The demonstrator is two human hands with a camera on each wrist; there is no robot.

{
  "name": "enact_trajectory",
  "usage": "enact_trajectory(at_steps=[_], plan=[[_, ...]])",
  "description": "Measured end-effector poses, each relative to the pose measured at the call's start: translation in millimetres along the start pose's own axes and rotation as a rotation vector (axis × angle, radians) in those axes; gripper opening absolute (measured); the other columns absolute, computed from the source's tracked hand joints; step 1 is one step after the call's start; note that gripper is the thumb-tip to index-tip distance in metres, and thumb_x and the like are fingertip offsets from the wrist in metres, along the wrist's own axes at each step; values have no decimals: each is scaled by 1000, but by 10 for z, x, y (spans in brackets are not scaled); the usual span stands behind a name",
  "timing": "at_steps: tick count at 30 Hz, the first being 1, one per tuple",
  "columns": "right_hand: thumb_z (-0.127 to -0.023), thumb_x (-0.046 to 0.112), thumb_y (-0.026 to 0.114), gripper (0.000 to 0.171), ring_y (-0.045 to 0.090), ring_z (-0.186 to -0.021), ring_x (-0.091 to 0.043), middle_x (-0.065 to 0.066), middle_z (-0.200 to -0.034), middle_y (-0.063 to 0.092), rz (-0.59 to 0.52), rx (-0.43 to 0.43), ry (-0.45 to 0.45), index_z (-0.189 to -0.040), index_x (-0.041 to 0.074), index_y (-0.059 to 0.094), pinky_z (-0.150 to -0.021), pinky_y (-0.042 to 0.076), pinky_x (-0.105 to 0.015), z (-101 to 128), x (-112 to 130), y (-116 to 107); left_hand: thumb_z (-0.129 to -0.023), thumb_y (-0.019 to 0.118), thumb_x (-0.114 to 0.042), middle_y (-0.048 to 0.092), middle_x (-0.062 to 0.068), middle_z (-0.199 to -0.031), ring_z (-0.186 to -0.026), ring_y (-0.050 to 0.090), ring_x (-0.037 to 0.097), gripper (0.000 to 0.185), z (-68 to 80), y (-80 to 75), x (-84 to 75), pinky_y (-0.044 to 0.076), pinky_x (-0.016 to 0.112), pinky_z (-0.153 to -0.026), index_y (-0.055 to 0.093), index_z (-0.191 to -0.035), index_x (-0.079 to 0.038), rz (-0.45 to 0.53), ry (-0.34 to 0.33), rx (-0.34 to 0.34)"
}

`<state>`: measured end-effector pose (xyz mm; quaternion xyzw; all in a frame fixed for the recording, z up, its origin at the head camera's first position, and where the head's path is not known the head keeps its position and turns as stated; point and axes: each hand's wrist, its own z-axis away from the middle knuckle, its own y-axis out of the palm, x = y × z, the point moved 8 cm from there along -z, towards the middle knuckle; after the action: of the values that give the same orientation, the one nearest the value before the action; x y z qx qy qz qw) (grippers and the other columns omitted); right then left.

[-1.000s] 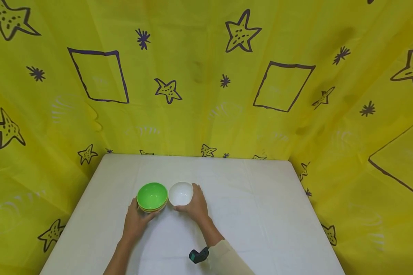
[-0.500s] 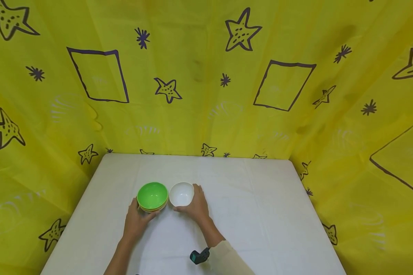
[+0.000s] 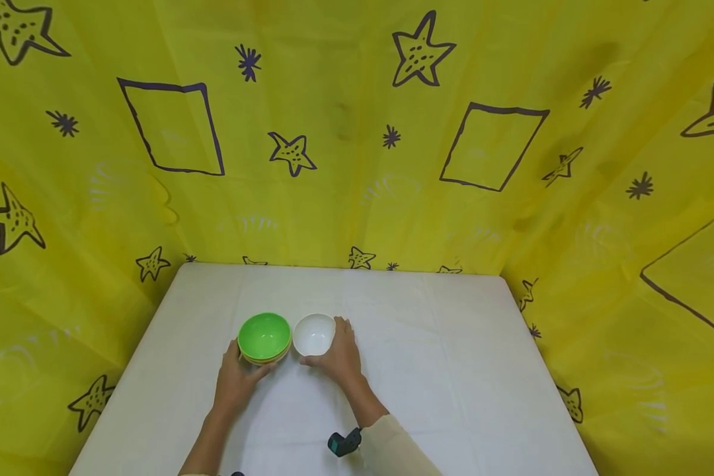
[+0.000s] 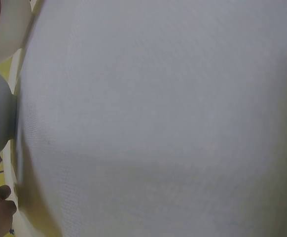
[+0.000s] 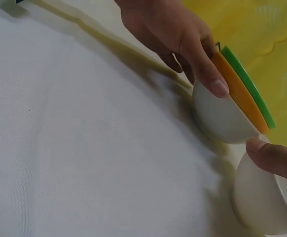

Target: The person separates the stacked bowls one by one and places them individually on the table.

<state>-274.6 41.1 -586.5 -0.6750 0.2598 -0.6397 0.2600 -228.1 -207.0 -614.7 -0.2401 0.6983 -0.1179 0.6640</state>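
1. Left hand (image 3: 235, 383): fingers curled round the near-left wall of the bowl stack (image 3: 264, 340), thumb on the near side. The right wrist view shows its fingertips (image 5: 217, 86) pressed against the stack's side, at the orange and white layers.
2. Right hand (image 3: 339, 357): wrapped round the near-right wall of the single white bowl (image 3: 313, 334), thumb (image 5: 269, 155) on the near side, fingers up along the right wall to the rim.
3. Stack order, top down, from the right wrist view: green bowl (image 5: 249, 91), orange bowl (image 5: 237, 96), then a white one underneath. All upright, mouths up.
4. Key relation: the single white bowl sits just right of the stack, rims close or touching; cannot tell which. Both rest on the white table (image 3: 452, 370), left of its centre.
5. Each hand is on its own item; the right hand is the only one on the loose bowl, and the stack lies straight to its left. Bowls are round, so no long axis matters.
6. Left wrist view: mostly blurred tablecloth, adds nothing on the grip.
7. Yellow star-print curtain (image 3: 357, 132) surrounds the table.
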Motion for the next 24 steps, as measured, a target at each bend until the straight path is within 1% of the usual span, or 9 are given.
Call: enact_trajectory(at_steps=[8, 12, 16, 18, 24], plan=[[-60, 42, 104, 124, 43, -142, -48, -31, -155, 42, 10, -11, 9, -154, -5, 38, -109, 46, -61, 2, 11, -15, -83, 93, -27, 40, 29, -158, -150, 32, 47, 104, -13, 18, 25, 23, 63, -123, 31, -160, 3, -1, -19, 8], [-59, 42, 105, 133, 34, -149, -49, -31, -160, 36, 18, 3, 8, -157, -7, 31, -114, 41, -62, 4, 37, -16, -83, 93, -27, 40, 29, -158, -150, 32, 46, 103, -14, 15, 21, 24, 63, -123, 31, -160, 3, 0, -22, 14], [-58, 46, 104, 141, 22, -155, -48, -31, -165, 30, 47, 28, -21, -160, -9, 25, -121, 30, -61, -25, 125, -34, -83, 93, -25, 42, 29, -156, -149, 33, 47, 102, -9, 4, 7, 25, 63, -122, 31, -159, 4, -3, -14, 13], [-58, 48, 103, 142, 19, -156, -47, -30, -166, 27, 60, 41, -38, -161, -9, 24, -123, 26, -59, -51, 182, -40, -83, 93, -25, 42, 30, -155, -149, 34, 47, 101, -3, 1, -1, 25, 64, -122, 32, -159, 4, -5, -10, 10], [-62, 53, 100, 140, 19, -157, -43, -28, -167, 26, 68, 69, -88, -161, -9, 23, -125, 23, -56, -136, 390, -42, -82, 93, -22, 43, 30, -155, -148, 35, 49, 101, -11, -12, -24, 26, 66, -121, 33, -158, 5, 1, 12, -3]])
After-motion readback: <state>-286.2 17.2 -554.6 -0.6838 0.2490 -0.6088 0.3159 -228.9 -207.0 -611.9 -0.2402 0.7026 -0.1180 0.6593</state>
